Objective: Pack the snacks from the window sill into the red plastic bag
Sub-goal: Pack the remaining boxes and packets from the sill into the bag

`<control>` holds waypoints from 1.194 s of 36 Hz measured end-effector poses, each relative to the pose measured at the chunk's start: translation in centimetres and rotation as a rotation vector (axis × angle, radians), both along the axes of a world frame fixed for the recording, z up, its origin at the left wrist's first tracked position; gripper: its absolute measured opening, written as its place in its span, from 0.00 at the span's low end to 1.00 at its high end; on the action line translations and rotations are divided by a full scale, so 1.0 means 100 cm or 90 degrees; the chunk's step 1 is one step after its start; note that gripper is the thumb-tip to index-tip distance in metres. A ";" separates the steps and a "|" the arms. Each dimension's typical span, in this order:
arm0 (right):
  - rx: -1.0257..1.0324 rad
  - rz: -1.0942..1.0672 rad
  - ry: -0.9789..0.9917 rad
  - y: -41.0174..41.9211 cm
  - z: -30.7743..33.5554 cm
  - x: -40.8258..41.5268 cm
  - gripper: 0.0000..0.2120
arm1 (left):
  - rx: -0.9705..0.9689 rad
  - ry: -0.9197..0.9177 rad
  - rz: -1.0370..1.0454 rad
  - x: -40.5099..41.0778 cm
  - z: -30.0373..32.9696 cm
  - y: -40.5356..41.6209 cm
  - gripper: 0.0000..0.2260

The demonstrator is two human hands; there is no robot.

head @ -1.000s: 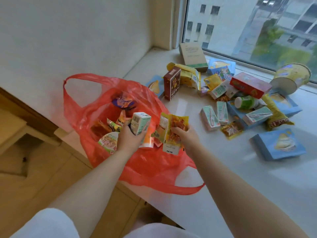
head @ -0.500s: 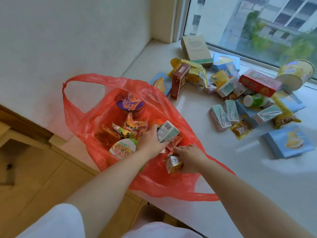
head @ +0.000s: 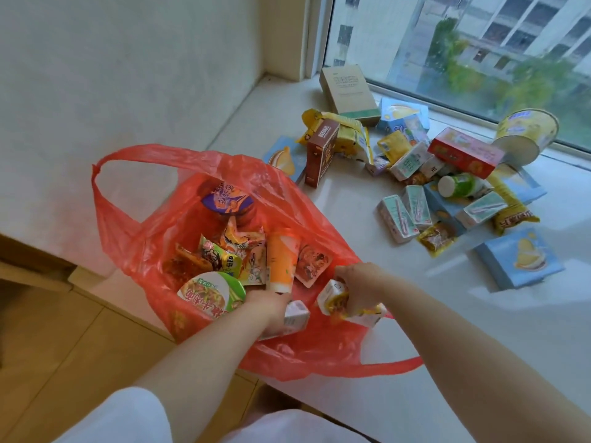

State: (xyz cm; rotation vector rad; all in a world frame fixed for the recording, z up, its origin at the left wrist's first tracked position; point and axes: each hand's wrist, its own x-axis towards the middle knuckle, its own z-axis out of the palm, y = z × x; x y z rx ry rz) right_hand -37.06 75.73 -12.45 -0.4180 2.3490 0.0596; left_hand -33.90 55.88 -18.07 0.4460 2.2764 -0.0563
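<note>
Both snacks lowered into red bag

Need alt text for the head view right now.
Both hands reach into an open red plastic bag: the left hand holds a small white carton, the right hand grips yellow-and-white packets. More snacks remain on the white window sill.

Both forearms are bare to the elbow. A white short sleeve covers the left upper arm. White clothing covers the torso.
</note>
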 end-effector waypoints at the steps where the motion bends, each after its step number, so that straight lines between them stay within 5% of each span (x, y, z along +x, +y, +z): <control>1: -0.026 -0.049 -0.009 0.001 0.002 -0.003 0.27 | -0.024 -0.002 -0.025 0.003 -0.004 -0.003 0.31; 6: -0.239 -0.370 -0.074 0.000 0.002 -0.021 0.17 | -0.002 -0.013 -0.023 0.009 -0.010 -0.013 0.35; 11: -0.352 -0.544 -0.085 -0.027 -0.003 -0.031 0.07 | 0.097 -0.011 0.151 -0.003 0.000 -0.007 0.19; 16: -0.144 -0.484 0.136 -0.057 -0.019 -0.023 0.28 | 0.169 0.117 0.293 -0.023 0.024 -0.007 0.16; 24: -0.078 -0.259 0.212 -0.087 -0.043 0.012 0.38 | 0.203 0.209 0.371 -0.032 0.025 -0.013 0.17; 27: -0.102 -0.166 0.182 -0.090 -0.054 0.021 0.40 | 0.205 0.227 0.379 -0.029 0.024 -0.013 0.16; 33: -0.312 -0.304 0.067 -0.063 -0.053 0.021 0.54 | 0.233 0.310 0.387 -0.030 0.029 -0.005 0.14; 37: -0.340 -0.260 0.193 -0.026 -0.037 0.021 0.38 | 0.283 0.343 0.378 -0.042 0.039 0.020 0.14; 43: -0.316 -0.425 0.351 0.045 -0.028 0.017 0.17 | 0.398 0.329 0.366 -0.064 0.053 0.085 0.18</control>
